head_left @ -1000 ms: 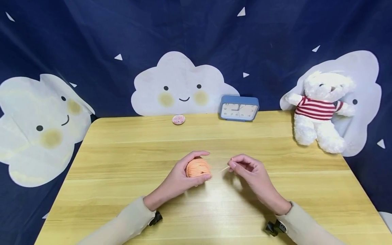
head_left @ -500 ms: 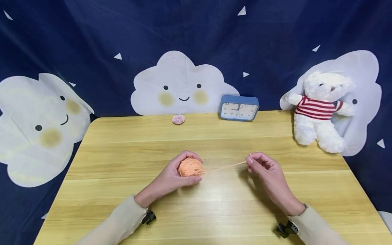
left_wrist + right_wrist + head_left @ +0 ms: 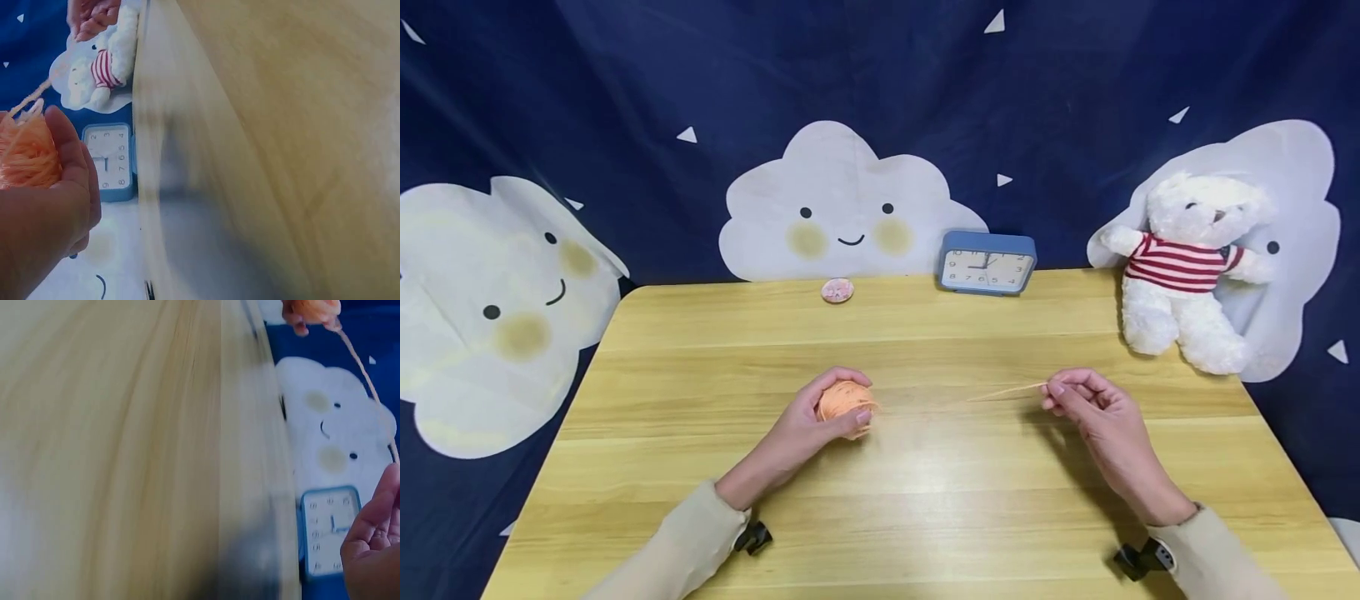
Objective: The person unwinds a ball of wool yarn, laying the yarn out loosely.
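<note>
Where left grip (image 3: 801, 429) curls, yarn ball (image 3: 842, 401) within

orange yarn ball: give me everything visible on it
The orange yarn ball is roundish, wound from many overlapping strands that look soft and slightly fuzzy. It sits in the left hand's grip, thumb across its near side, fingers round its far side, and appears raised above the wooden table. One strand runs off it, gently curved in the right wrist view, to the right hand, which pinches it. The ball's core is hidden.
</note>
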The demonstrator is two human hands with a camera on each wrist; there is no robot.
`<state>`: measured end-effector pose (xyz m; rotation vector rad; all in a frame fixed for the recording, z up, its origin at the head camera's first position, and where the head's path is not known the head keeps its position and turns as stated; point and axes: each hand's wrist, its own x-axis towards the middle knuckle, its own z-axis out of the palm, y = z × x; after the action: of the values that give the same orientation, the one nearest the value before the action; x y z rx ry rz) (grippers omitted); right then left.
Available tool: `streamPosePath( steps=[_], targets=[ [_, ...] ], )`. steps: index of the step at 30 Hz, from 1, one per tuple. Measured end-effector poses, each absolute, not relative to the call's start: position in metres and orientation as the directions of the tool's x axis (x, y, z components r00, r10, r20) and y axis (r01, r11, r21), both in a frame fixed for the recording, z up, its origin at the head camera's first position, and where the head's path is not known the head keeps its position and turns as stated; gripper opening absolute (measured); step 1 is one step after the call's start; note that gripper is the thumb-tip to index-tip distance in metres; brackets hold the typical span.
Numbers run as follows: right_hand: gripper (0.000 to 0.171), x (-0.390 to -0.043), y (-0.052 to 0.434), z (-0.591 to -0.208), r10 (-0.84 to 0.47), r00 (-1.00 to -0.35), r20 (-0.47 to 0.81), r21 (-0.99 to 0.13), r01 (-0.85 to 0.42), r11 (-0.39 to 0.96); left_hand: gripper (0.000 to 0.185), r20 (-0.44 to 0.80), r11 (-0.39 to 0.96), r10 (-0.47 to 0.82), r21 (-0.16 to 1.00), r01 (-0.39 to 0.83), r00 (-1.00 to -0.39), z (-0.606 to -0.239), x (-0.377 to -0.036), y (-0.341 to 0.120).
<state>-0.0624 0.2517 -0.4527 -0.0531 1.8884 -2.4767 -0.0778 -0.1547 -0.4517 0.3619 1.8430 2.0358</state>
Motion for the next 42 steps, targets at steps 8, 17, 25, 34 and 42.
streamPosePath(
  steps=[8,17,25,34,42],
  targets=[
    [0.012,-0.067,0.277,-0.459,-0.033,-0.998,-0.055,-0.98,0.06,-0.189,0.065,-0.097,-0.148,0.392,0.975,-0.167,-0.915,-0.45,-0.082,-0.167],
    [0.017,-0.073,0.292,-0.465,-0.008,-0.994,-0.106,-0.976,0.106,-0.189,0.063,-0.132,-0.159,0.208,0.973,-0.167,-0.969,-0.447,-0.083,-0.183],
    [0.011,-0.083,0.31,-0.464,-0.086,-0.987,-0.135,-0.988,0.141,-0.06,0.061,-0.165,-0.15,0.071,0.973,-0.174,-0.984,-0.443,-0.084,-0.191],
    [0.012,-0.09,0.32,-0.462,-0.108,-0.99,-0.093,-0.75,-0.002,0.662,0.059,-0.15,-0.143,0.046,0.978,-0.155,-0.988,-0.445,-0.087,-0.185],
    [0.004,-0.089,0.322,-0.463,-0.198,-0.98,-0.001,-0.586,-0.159,0.794,0.052,-0.212,-0.158,0.069,0.962,-0.22,-0.975,-0.445,-0.094,-0.173]
  ],
)
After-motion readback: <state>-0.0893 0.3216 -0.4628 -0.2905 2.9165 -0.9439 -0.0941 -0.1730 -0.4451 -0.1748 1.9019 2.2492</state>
